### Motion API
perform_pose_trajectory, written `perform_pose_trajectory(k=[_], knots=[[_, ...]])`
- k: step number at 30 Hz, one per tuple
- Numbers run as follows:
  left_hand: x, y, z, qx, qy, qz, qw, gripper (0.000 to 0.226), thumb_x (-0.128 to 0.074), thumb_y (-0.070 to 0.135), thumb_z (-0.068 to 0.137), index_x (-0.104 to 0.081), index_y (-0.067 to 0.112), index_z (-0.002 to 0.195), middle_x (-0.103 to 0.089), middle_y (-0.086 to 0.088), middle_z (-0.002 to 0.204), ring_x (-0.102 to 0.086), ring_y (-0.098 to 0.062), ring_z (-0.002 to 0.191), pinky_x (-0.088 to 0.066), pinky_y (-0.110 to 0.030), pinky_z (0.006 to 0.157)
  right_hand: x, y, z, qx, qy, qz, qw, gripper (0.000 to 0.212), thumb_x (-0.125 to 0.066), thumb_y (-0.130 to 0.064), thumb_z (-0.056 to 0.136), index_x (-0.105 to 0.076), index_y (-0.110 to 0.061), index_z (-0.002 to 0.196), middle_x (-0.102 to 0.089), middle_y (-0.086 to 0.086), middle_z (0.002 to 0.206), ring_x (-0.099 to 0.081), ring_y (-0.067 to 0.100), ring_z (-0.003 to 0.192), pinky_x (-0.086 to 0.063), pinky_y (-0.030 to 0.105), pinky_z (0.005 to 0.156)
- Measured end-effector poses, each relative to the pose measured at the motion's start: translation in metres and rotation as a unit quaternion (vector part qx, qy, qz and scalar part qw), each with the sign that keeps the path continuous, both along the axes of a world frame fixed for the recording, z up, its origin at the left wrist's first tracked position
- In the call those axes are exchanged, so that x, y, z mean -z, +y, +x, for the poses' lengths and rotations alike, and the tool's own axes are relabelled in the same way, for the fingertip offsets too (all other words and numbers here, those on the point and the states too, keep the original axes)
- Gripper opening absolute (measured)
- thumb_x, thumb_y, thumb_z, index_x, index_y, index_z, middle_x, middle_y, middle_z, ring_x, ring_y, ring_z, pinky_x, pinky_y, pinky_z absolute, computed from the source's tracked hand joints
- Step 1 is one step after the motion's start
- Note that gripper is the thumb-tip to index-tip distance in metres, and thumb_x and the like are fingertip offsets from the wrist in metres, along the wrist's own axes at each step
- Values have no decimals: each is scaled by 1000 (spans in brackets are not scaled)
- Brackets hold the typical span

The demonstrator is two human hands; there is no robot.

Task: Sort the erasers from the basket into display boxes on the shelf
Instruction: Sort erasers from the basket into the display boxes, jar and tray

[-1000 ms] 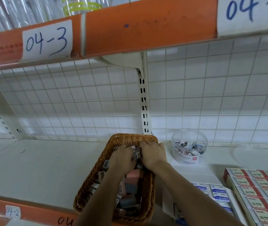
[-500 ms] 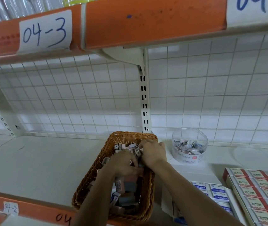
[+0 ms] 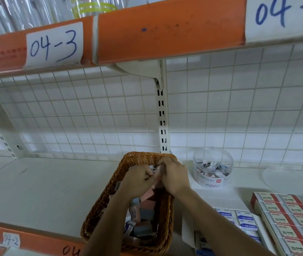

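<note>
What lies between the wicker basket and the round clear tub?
Nothing but a narrow strip of bare white shelf; the right hand partly covers it in the head view.

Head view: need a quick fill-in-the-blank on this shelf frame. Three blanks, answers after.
1. The left hand and right hand are both in the basket, which holds loose ____.
2. The clear tub stands to the basket's ____.
3. The paper label at upper left reads 04-____.
Missing words: erasers; right; 3.
</note>
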State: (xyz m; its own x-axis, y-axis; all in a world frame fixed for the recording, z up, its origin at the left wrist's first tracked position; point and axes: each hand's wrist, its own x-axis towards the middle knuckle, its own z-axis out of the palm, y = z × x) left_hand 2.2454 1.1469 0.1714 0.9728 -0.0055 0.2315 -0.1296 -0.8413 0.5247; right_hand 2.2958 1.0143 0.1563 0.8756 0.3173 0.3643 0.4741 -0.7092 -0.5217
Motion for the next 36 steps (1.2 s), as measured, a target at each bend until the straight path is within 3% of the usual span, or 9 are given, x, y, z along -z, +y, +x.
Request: perform_pose_trajectory(k=[5,8,12,15,19,26,28,30,36], knots=[[-1,-9,9,-44,-30,-46,998,14,-46,26,99,-46,17,88,-54,9,68,-55,-6,62,-42,-16,56,-7,-23,-7,4,-41,124,991,31,-45,-6,92,-57,-18,117,-52,3,114,-58,22,93,-45,29,77],[-5,-20,12,-35,-11,-109,993,12,-47,27,98,-43,24,87,-68,0,84,-69,-14,77,-56,-37,69,-12,-48,0,48,-64,157,984,29,-46,-7,93,-59,-14,118,-54,9,111,-59,24,89,-46,29,79],[-24,-42,12,-17,-8,-148,989,11,-56,28,95,-48,22,90,-70,-1,91,-68,-4,71,-49,-16,56,-14,-86,14,106,-43,156,981,29,-51,-9,92,-58,-8,120,-55,17,110,-59,30,91,-37,23,77],[-30,-61,17,-22,-48,-163,985,19,-70,29,85,-53,20,83,-68,0,88,-66,-8,78,-52,-19,64,-15,-107,19,140,-20,157,977,32,-54,-12,91,-57,-8,123,-56,20,110,-56,31,97,-37,25,81],[-31,-89,20,1,-70,-146,987,29,-77,19,78,-50,22,87,-60,6,85,-59,-7,78,-43,-13,56,-21,-128,19,139,44,139,980,41,-58,-19,90,-51,-13,130,-55,15,120,-61,25,97,-42,26,85],[-29,-140,16,38,-82,-186,978,27,-75,10,80,-55,27,85,-63,16,75,-63,4,68,-46,-10,56,-32,-167,-15,71,17,180,981,42,-54,0,88,-56,-20,124,-63,2,107,-63,15,83,-48,13,77],[-27,-156,16,61,-79,-196,976,8,-70,20,85,-63,22,84,-68,13,73,-64,3,67,-49,-15,60,-31,-178,-24,50,6,199,979,43,-57,1,87,-56,-23,123,-62,-4,105,-64,9,79,-43,4,69],[-24,-173,16,75,-75,-174,979,17,-58,26,94,-67,16,84,-69,8,72,-65,-2,65,-53,-23,66,-30,-190,-32,42,2,228,973,39,-59,0,86,-59,-22,119,-64,-6,101,-63,0,73,-42,3,65],[-22,-230,13,117,55,-281,951,36,-37,24,103,-62,14,79,-64,0,70,-58,-2,53,-49,-20,59,-27,-243,-50,69,7,297,952,37,-59,-1,86,-61,-34,102,-65,-9,77,-60,7,68,-49,19,69]])
